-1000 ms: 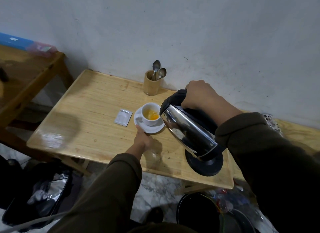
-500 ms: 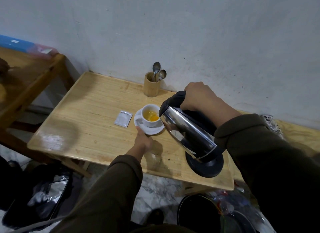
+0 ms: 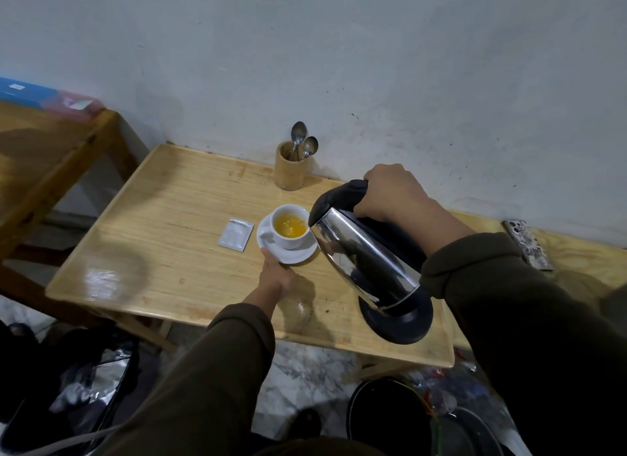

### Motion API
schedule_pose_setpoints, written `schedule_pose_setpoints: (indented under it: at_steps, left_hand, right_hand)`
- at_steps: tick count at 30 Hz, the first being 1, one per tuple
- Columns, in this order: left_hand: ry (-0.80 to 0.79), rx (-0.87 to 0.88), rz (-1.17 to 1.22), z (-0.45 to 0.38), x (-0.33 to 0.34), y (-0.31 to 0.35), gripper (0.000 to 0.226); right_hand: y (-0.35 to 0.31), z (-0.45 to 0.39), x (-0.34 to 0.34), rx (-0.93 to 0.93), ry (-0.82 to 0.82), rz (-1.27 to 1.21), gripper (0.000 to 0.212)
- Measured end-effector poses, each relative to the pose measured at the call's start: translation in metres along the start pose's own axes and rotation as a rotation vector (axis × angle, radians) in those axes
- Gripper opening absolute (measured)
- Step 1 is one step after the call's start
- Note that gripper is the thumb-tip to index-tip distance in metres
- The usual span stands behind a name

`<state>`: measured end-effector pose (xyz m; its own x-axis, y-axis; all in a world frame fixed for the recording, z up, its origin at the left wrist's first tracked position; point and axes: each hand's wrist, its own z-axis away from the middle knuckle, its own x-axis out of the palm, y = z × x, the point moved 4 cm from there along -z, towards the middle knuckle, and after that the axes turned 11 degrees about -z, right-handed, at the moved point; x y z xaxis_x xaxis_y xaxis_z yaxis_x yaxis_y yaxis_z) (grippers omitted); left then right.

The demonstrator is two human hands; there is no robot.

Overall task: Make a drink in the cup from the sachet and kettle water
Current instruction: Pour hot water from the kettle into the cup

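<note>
The person's right hand [image 3: 390, 192] was clenched round the black handle of the steel kettle [image 3: 364, 257], which was tilted steeply towards the left, its spout right at the rim of the white cup [image 3: 289, 226]. The kettle's lower end hung over its round black base [image 3: 397, 320], which sat near the front right corner of the wooden bench [image 3: 163, 252]. The cup stood on a white saucer [image 3: 288, 252] about the middle of the bench and held a yellow-orange liquid, roughly half full as far as I could see. The left hand [image 3: 276, 275] lay at the near edge of the saucer, its fingers [image 3: 266, 253] touching the rim, steadying it; I couldn't tell whether they actually pinched it or just pressed against it. Just left of the saucer, flat on the bench, lay the silvery-white sachet [image 3: 235, 234], with what looked like a torn top edge. Behind the cup, close to the wall, a wooden holder [image 3: 288, 170] stood upright with two metal spoons [image 3: 303, 145] poking out of it. Both sleeves were dark olive. A patterned flat object [image 3: 527, 245] lay on the surface off to the right, against the wall.
</note>
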<state>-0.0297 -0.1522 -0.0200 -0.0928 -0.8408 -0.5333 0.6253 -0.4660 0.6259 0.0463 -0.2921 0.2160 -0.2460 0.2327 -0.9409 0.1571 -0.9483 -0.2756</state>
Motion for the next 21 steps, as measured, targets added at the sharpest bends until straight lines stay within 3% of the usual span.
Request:
schedule_pose_setpoints:
  at_steps: [6, 9, 16, 21]
  left_hand:
    - [0.014, 0.052, 0.007, 0.006, -0.001, 0.004, 0.097]
    - [0.014, 0.079, -0.022, 0.008, 0.0, 0.002, 0.099]
    - [0.043, 0.105, -0.076, 0.011, 0.008, 0.004, 0.087]
    - [0.061, 0.111, -0.021, 0.009, 0.01, 0.006, 0.086]
  right_hand:
    - [0.034, 0.022, 0.003, 0.02, 0.119, -0.148, 0.032]
    - [0.059, 0.038, 0.008, 0.084, 0.228, -0.291, 0.017]
    - [0.115, 0.095, 0.029, 0.303, 0.521, -0.722, 0.011]
    - [0.138, 0.125, 0.049, 0.413, 0.682, -0.866, 0.01]
